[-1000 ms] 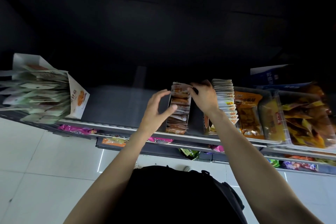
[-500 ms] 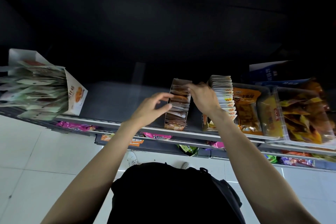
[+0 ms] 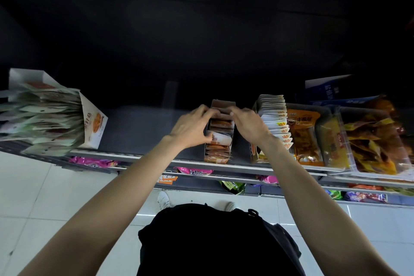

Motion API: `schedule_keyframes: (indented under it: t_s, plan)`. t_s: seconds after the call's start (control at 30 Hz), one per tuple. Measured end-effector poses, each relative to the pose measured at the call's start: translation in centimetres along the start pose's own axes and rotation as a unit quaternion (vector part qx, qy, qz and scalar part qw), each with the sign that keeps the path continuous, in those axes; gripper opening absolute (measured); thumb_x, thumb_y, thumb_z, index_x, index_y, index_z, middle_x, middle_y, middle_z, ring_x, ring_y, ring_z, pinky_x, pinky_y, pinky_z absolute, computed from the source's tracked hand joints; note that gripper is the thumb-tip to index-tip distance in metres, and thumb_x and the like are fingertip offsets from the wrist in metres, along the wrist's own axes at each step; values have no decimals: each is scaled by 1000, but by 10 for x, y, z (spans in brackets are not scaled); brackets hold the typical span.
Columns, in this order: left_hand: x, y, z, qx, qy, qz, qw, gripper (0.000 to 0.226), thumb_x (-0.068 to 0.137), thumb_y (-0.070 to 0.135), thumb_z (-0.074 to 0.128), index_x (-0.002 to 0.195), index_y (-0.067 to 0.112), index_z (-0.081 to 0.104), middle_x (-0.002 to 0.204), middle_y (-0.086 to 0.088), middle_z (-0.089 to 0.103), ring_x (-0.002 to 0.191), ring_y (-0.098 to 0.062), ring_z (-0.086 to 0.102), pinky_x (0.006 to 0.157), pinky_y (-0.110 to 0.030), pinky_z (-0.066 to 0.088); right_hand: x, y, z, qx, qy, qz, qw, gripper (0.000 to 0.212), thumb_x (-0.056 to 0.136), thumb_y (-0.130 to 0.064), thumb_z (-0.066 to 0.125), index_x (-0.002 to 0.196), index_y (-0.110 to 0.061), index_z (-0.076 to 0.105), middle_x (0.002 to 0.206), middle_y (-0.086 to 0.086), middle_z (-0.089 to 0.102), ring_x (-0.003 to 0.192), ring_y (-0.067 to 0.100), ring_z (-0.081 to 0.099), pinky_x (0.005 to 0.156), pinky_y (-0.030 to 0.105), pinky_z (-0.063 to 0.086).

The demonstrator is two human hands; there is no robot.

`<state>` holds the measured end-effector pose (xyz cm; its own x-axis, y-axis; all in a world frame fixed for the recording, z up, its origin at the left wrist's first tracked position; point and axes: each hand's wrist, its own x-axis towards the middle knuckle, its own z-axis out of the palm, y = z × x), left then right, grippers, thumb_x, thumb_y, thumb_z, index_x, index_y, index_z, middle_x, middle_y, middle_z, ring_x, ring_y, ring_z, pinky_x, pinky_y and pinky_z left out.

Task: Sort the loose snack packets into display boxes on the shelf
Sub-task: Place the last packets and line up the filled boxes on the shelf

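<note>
On the shelf: location of all items listed, a grey shelf (image 3: 139, 132) under a dark overhang.
Display box, centre: narrow brown display box (image 3: 220, 105) standing on the shelf, open at the top, front edge at the shelf lip.
Contents: brown snack packets (image 3: 220, 124) filed upright in a row inside the box, front to back; one white-topped packet (image 3: 220, 138) lies tilted across the row near the middle.
Left hand: left hand (image 3: 190, 129) at the left wall of the box, fingers curled over the rear packets, thumb touching the tilted packet; whether they pinch a packet cannot be told.
Right hand: right hand (image 3: 248, 124) at the right wall of the box, fingers bent together onto the tops of the rear packets; actual grip cannot be told.
Neighbour, right: box of white packets (image 3: 276, 121) just beside the right hand, packets fanned upright.
Further right: orange packets (image 3: 305, 134) and clear bags of yellow snacks (image 3: 376, 141), side by side.
Far left: large white box (image 3: 94, 125) lying on its side, well apart, stuffed with pale green packets (image 3: 42, 119).
Below: lower shelves with pink packets (image 3: 91, 161); white tiled floor (image 3: 44, 197).
</note>
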<state>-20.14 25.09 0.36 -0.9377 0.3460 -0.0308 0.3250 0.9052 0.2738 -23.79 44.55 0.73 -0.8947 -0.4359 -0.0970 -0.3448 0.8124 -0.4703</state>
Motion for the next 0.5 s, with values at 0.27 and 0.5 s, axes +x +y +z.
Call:
schedule_keyframes:
  t_s: [0.27,0.5]
  plan:
    - [3,5,19,43,28,21,998,35,94,41,49,124,27,59,120,3,62,112,-16,52,81,-30,45,-11,-5,-7,-32,-96,-33,994,86,77,-39,74,145,-26,23,136,6,49,125,22,39,94,31,36]
    - [4,-2,12,0,172,81,982,25,89,32,50,86,17,70,77,5,69,75,-15,62,59,-23,43,-12,-9,-7,-7,-40,-11,999,44,99,-46,37,136,-22,40,118,10,56,118,21,44,80,27,33]
